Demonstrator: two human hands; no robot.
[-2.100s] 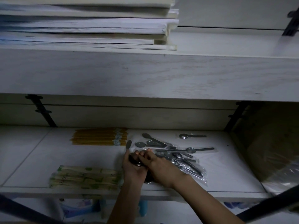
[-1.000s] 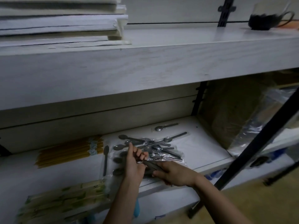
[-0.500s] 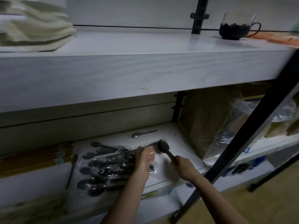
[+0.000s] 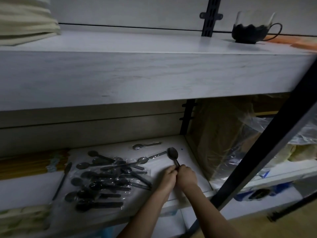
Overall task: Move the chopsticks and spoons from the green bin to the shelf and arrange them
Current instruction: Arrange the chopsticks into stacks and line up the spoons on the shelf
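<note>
The left hand (image 4: 169, 177) and right hand (image 4: 187, 176) are together gripping a dark spoon (image 4: 172, 154) by its handle, wrapped spoons (image 4: 109, 179) lying left, a carton (image 4: 217, 134) right; earlier the right was gripping alone.

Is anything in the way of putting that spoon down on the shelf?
Nothing visible. The left hand and right hand grip the spoon over bare shelf, right of the spoon pile. A wrapped spoon has its handle tip close beside the bowl.

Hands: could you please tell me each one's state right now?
Left hand: holds the dark spoon by its handle.
Right hand: grips the same handle.
</note>
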